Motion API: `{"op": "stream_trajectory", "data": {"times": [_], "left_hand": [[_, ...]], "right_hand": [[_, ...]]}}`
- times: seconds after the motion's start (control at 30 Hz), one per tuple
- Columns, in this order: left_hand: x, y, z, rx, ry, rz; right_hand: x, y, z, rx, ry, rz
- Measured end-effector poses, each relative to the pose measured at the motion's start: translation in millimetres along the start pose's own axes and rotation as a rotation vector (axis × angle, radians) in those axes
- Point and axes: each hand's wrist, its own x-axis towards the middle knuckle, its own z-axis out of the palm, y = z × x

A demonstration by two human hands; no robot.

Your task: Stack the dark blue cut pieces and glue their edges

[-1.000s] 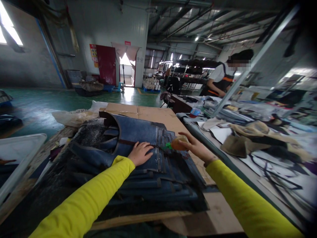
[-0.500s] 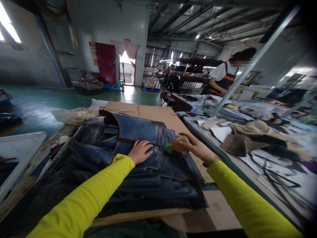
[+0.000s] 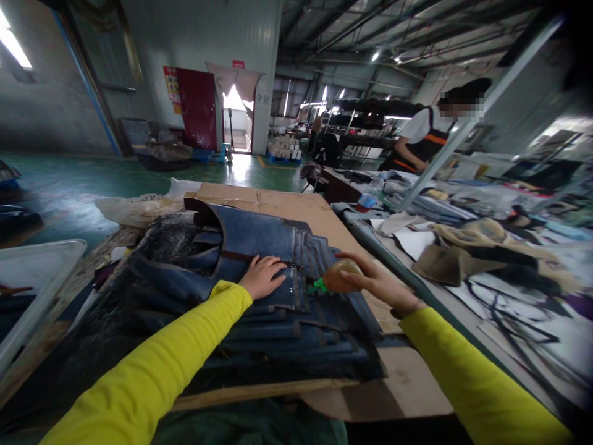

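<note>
Left hand: here it lies, the left hand (image 3: pixel 263 277) palm down on the top piece (image 3: pixel 254 224), fingers a little spread, gripping nothing.
Right hand: over to the right hand (image 3: pixel 380 282), curled round the bottle (image 3: pixel 341 276), thumb on the near side.
Bottle: tipped over, its green nozzle (image 3: pixel 319 285) aimed left, just right of the top piece's right edge.
Stack: blue pieces, the stack (image 3: pixel 273 337) sits straight ahead, stepping out right and near, cardboard (image 3: pixel 301 207) showing beyond.
Wet strip: and there's the shine! A wet strip (image 3: pixel 293 290) with beads runs by the top piece's right edge, far and near of the dark band (image 3: pixel 238 256); I'd call that stretch wetted already.
Other edges: plenty of them, fanned out to the right, no beads that I can pick out; they look dry, so most of the stack seems undone.
Hidden: part of the band, under the left hand; the bottle's far side, behind the fingers.
Hard to tell: whether the nozzle touches anything, whether liquid is flowing, how many pieces there are.
Cut off: the tub (image 3: pixel 69 252) at left, and both yellow sleeves (image 3: pixel 152 371), near.
</note>
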Motion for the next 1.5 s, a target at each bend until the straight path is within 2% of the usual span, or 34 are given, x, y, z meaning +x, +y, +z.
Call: {"op": "stream_trajectory", "data": {"times": [0.27, 0.67, 0.87, 1.17, 1.3, 1.5], "left_hand": [[-0.4, 1.0, -1.0, 0.007, -0.011, -0.012], [0.2, -1.0, 1.2, 0.014, -0.006, -0.007], [-0.1, -1.6, 2.2, 0.015, 0.001, -0.009], [-0.3, -1.2, 2.0, 0.005, 0.003, -0.007], [0.1, -1.1, 2.4, 0.003, 0.003, -0.008], [-0.1, -1.6, 3.2, -0.002, 0.007, -0.004]], "right_hand": [[-14.1, -5.6, -1.6, 0.065, -0.085, 0.068], [-25.0, -16.1, -5.0, 0.035, -0.107, 0.044], [-24.4, -11.2, -1.4, 0.036, -0.102, 0.032], [-24.0, -19.2, 2.8, 0.039, -0.114, -0.032], [-16.2, -10.1, 7.6, 0.041, -0.089, -0.042], [-0.3, 2.8, 12.4, -0.027, 0.021, -0.130]]}}
